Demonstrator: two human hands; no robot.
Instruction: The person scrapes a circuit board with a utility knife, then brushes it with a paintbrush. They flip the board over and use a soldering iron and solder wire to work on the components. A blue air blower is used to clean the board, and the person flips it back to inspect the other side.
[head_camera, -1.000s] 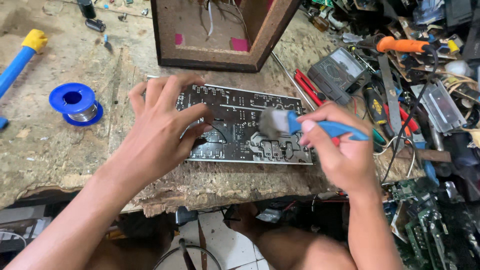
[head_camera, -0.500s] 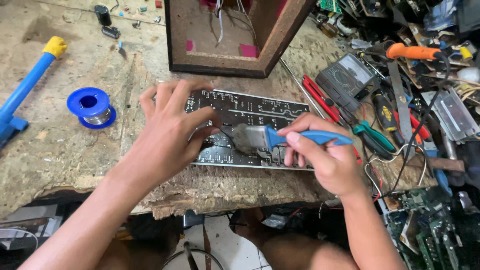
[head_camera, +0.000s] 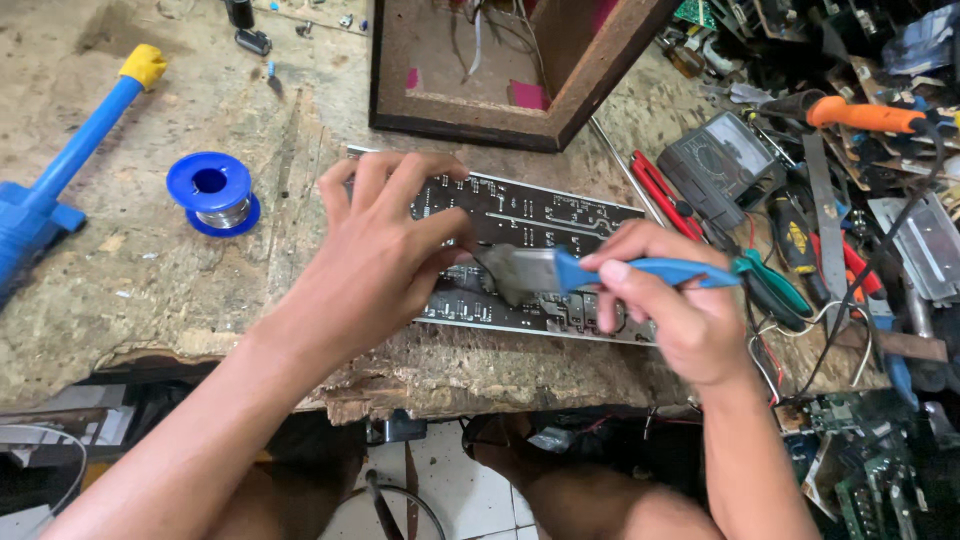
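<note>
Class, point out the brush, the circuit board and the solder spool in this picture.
brush (head_camera: 520, 272), head view, on its metal ferrule.
circuit board (head_camera: 545, 215), head view, on its bare upper face.
solder spool (head_camera: 212, 181), head view, on its blue top flange.

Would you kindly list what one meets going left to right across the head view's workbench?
Blue tool → solder spool → left hand → brush → right hand → multimeter → orange-handled tool.

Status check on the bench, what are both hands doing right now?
Left hand flat on circuit board. Right hand holds blue-handled brush, bristles on board. Nothing blocking.
</note>
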